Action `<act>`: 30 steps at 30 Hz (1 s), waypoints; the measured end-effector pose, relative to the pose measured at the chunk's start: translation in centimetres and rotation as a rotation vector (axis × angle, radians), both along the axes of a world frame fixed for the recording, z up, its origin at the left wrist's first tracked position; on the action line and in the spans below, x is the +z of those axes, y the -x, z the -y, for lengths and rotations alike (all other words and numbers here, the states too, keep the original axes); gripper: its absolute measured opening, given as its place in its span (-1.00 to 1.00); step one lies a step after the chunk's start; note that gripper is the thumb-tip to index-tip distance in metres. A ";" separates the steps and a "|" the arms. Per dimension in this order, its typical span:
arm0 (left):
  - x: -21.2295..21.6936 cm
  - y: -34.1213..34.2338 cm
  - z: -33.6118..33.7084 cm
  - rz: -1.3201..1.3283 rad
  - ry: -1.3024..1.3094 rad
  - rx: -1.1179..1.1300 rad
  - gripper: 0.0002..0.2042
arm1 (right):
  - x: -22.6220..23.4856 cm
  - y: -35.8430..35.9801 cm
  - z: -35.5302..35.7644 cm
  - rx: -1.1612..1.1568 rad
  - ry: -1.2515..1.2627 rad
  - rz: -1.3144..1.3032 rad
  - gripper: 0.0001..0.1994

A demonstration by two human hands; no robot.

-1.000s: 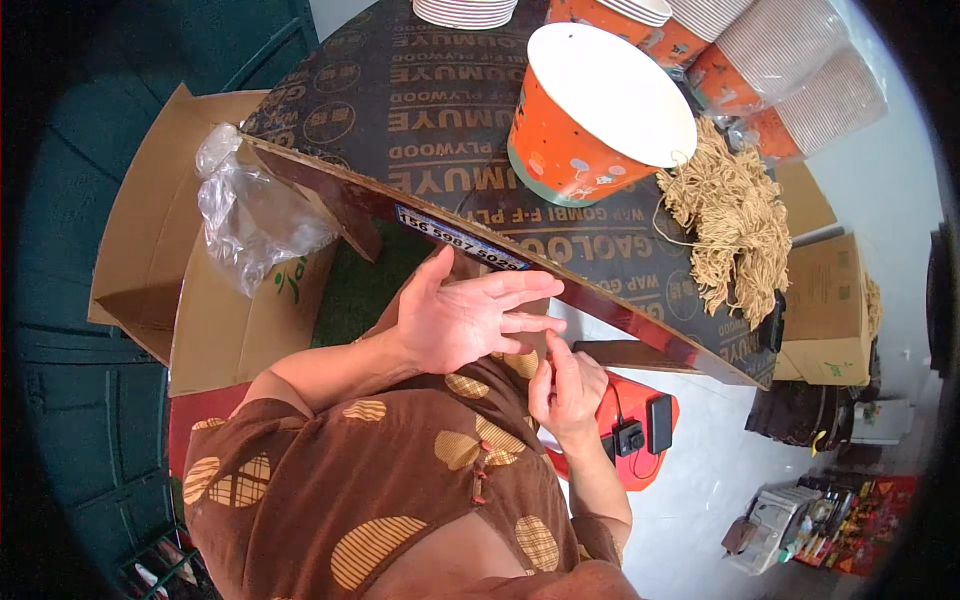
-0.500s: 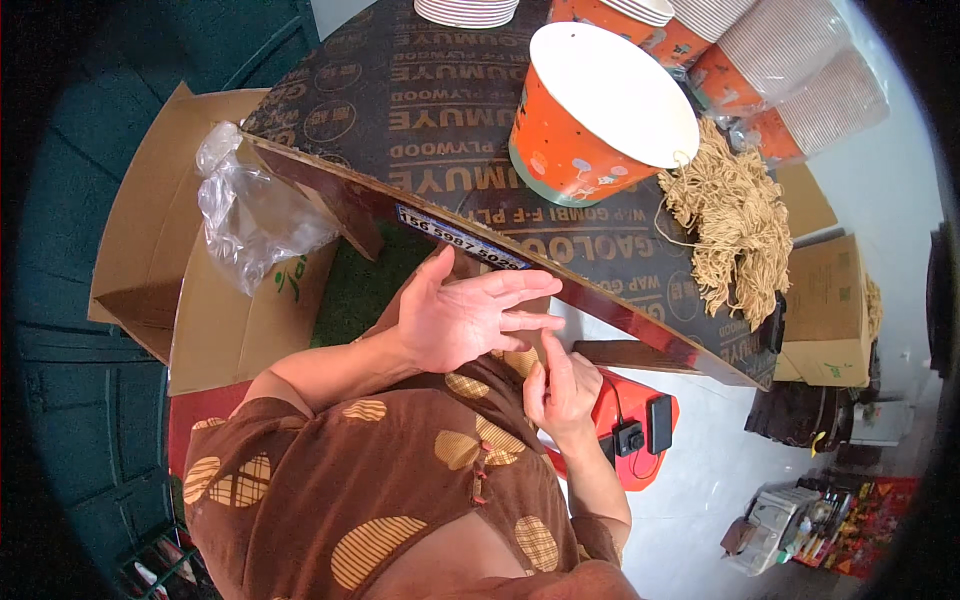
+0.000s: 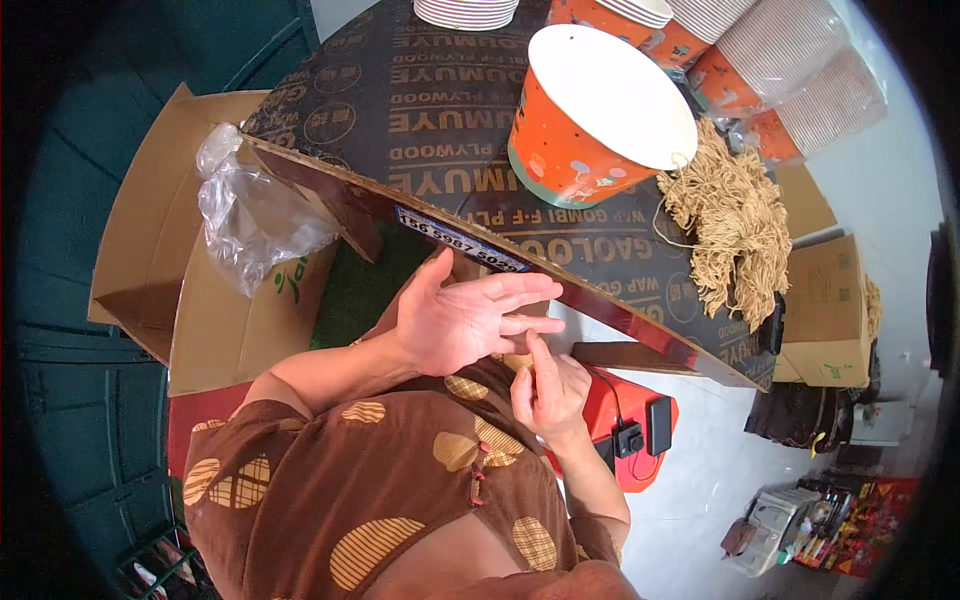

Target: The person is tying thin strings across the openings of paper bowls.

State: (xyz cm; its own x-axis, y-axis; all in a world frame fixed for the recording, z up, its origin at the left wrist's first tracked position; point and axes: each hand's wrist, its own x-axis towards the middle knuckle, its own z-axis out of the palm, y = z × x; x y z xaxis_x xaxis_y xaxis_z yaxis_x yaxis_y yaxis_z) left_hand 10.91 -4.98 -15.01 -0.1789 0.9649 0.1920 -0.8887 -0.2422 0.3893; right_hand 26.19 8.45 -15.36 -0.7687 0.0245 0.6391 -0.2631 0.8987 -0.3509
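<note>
My left hand (image 3: 455,322) is held palm up in front of the table edge, its fingers spread and nothing in it. Just right of it, my right hand (image 3: 555,395) points with its index finger, the tip close to or touching the left hand's lower fingers. Its thumb stands apart from the index finger, the other fingers are partly curled, and I see nothing held. Beyond the hands, a large orange paper bucket (image 3: 565,160) with a white inside stands on the dark plywood table (image 3: 440,110). A bundle of tan twine (image 3: 735,230) lies to its right.
Stacked orange paper buckets (image 3: 775,55) in clear wrap stand at the far right. An open cardboard box (image 3: 215,330) with a plastic bag (image 3: 245,215) is at the left. Below the table's right side, a red stool (image 3: 625,470) carries a phone (image 3: 659,425) and a small black device (image 3: 629,438).
My right hand has shifted slightly left and up, closer to the left hand's fingers. The left hand and the things on the table stay where they were.
</note>
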 end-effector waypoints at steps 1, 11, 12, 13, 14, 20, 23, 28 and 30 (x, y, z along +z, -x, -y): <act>0.0 0.1 0.0 0.008 -0.005 -0.009 0.01 | -0.1 0.0 0.1 -0.003 0.004 0.002 -0.50; -0.1 0.3 0.0 0.027 -0.025 -0.020 0.01 | -0.3 0.2 0.0 0.008 -0.003 -0.009 -0.49; -0.1 0.3 0.0 0.027 -0.025 -0.019 0.01 | -0.3 0.2 0.0 0.009 -0.003 -0.009 -0.49; -0.1 0.3 0.0 0.026 -0.024 -0.019 0.01 | -0.4 0.2 0.0 0.011 -0.002 -0.006 -0.49; -0.1 0.3 0.1 0.024 -0.022 -0.018 0.01 | -0.4 0.2 0.0 0.014 -0.001 -0.003 -0.49; -0.3 0.3 0.1 0.021 -0.028 -0.018 0.00 | -0.5 0.0 0.1 0.014 -0.005 0.011 -0.51; -0.3 0.1 0.2 0.012 -0.008 -0.012 0.00 | -0.4 0.0 0.4 0.033 0.022 0.008 -0.52; -0.6 0.1 -0.2 0.022 0.004 -0.001 0.01 | 0.1 0.3 0.7 0.098 0.029 0.023 -0.50; -0.5 0.1 -0.2 0.013 -0.002 0.000 0.02 | 0.1 0.4 0.7 0.104 0.024 0.025 -0.50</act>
State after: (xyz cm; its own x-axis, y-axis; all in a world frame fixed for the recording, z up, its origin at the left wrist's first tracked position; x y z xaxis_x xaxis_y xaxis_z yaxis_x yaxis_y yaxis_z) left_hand 10.79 -4.73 -15.55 -0.1810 0.9645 0.1920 -0.8938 -0.2428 0.3771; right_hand 25.78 7.71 -15.26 -0.7839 -0.0409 0.6196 -0.3450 0.8584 -0.3797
